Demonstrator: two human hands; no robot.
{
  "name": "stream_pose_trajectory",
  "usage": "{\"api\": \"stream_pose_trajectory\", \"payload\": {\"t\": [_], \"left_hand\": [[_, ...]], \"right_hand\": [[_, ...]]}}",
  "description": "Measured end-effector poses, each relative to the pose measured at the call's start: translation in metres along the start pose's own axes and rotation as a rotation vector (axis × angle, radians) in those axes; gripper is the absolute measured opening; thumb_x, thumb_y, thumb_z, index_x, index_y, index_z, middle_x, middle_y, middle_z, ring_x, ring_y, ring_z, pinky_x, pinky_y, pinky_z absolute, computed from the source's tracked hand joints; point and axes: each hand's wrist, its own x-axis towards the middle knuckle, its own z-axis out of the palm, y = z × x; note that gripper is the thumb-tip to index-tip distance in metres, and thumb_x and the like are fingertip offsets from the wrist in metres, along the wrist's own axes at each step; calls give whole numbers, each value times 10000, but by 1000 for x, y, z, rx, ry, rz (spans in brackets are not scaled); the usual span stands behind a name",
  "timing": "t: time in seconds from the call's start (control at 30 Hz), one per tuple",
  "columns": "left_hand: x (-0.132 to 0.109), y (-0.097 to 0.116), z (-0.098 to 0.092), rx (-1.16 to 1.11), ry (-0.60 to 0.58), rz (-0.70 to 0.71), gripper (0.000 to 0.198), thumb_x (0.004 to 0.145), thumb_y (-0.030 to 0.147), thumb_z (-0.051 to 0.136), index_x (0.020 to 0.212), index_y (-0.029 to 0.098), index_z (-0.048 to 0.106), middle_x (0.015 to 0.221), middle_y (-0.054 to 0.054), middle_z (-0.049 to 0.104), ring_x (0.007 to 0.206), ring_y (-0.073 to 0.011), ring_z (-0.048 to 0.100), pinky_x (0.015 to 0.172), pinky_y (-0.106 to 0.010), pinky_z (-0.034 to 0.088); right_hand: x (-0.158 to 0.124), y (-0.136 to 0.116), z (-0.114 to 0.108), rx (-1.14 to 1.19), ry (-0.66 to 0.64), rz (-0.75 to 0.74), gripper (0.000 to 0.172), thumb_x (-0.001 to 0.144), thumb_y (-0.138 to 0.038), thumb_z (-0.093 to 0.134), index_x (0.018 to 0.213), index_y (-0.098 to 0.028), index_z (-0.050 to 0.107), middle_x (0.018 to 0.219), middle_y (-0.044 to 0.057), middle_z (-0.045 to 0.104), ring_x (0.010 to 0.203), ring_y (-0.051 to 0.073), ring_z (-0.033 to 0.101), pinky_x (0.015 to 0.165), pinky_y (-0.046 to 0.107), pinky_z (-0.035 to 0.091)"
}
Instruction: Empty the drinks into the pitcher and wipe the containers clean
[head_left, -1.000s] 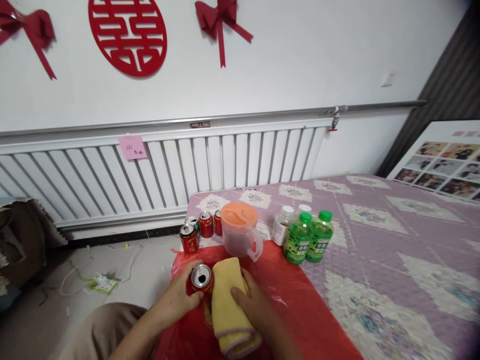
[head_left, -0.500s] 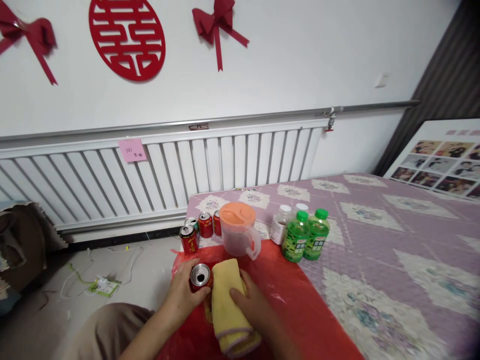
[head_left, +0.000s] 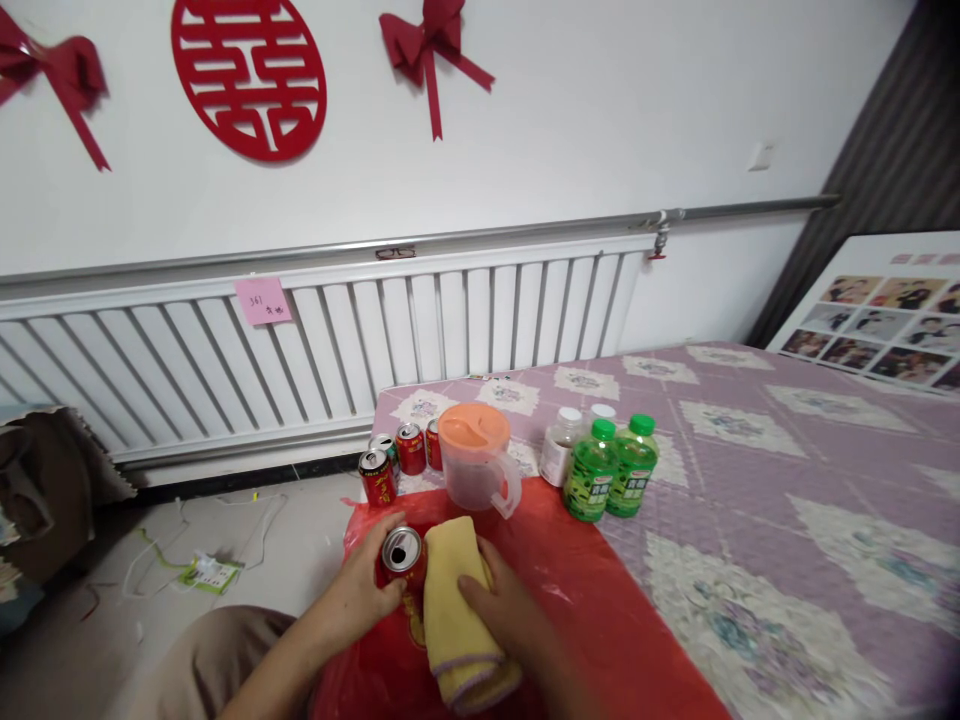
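My left hand (head_left: pixel 358 596) is wrapped round an opened red drink can (head_left: pixel 403 556) standing on a red plastic sheet (head_left: pixel 585 610). A folded yellow cloth (head_left: pixel 457 610) lies against the can's right side, and my right hand (head_left: pixel 510 608) grips it with the fingers curled over its middle. Behind them stands a clear plastic jug with an orange lid (head_left: pixel 478 466). Several more red cans (head_left: pixel 397 458) are grouped at the mattress corner to the jug's left.
Two green bottles (head_left: pixel 609 468) and two white-capped jars (head_left: pixel 562 445) stand right of the jug on a purple quilted mattress (head_left: pixel 787 470). A white radiator (head_left: pixel 315 350) runs along the wall. Cables and litter (head_left: pixel 202 568) lie on the floor at left. A photo board (head_left: pixel 877 320) leans far right.
Hands, can and cloth stay nearly in place; the can has shifted slightly within my left hand. The camera has drifted a little.
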Motion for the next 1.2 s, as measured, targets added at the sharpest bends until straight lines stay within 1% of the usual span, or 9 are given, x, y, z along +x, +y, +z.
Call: {"api": "stream_pose_trajectory", "payload": {"t": [0.1,0.33,0.47,0.63,0.77,0.87,0.97,1.07,1.2], "left_hand": [[1,-1,2,7,14,10,777,608,92,596,1358,186,417,1401,-130,504,1326,-299,446,1140,-498,306],[2,-9,12,76,207,47,675,594,182,699,1237,187,493,1251,-127,582,1209,-323,523,1046,-524,399],[2,-10,13,69,190,45,645,625,186,667,1242,182,479,1257,-131,576,1217,-317,518,1064,-531,378],[1,0,3,23,63,37,691,637,129,590,1309,182,435,1360,-133,518,1299,-295,461,1129,-505,311],[-1,7,-3,-4,0,4,742,633,97,553,1355,173,399,1423,-129,470,1350,-273,415,1161,-464,278],[-1,5,-1,-6,33,-13,748,632,124,603,1352,179,405,1414,-131,481,1336,-287,431,1148,-460,301],[1,-1,6,21,136,-4,746,621,188,683,1323,184,429,1359,-134,517,1293,-308,464,1116,-488,333],[2,-7,11,87,233,22,684,622,216,703,1267,184,477,1284,-126,560,1245,-313,499,1090,-515,354],[2,-7,11,98,207,11,671,634,194,684,1271,192,475,1282,-124,571,1228,-312,516,1076,-525,365]], "right_hand": [[-2,-4,1,97,-15,13,605,765,-322,583,1328,-168,422,1267,142,616,1076,285,629,895,430,503],[-8,-17,1,336,-49,19,617,755,-405,627,1308,-213,431,1232,114,644,1013,285,663,789,406,547],[-6,-15,1,189,-44,41,607,746,-348,616,1309,-182,459,1231,123,645,1021,280,653,845,414,523],[-3,-10,0,5,-43,17,603,742,-286,593,1322,-171,475,1312,131,598,1137,270,599,964,407,459],[-3,-8,0,72,-44,17,589,773,-321,587,1333,-191,456,1281,112,621,1089,258,627,910,390,495],[-3,-10,1,206,-54,5,588,800,-368,579,1341,-200,424,1254,108,635,1042,259,653,827,379,535],[-4,-12,2,239,-45,12,589,801,-370,584,1338,-202,412,1244,109,642,1043,267,655,811,383,543],[-5,-13,3,181,-61,28,582,793,-334,583,1334,-189,425,1262,118,632,1063,272,645,834,393,534],[-5,-9,1,16,-74,2,560,777,-279,584,1320,-201,473,1283,98,623,1105,256,621,933,394,481]]}}
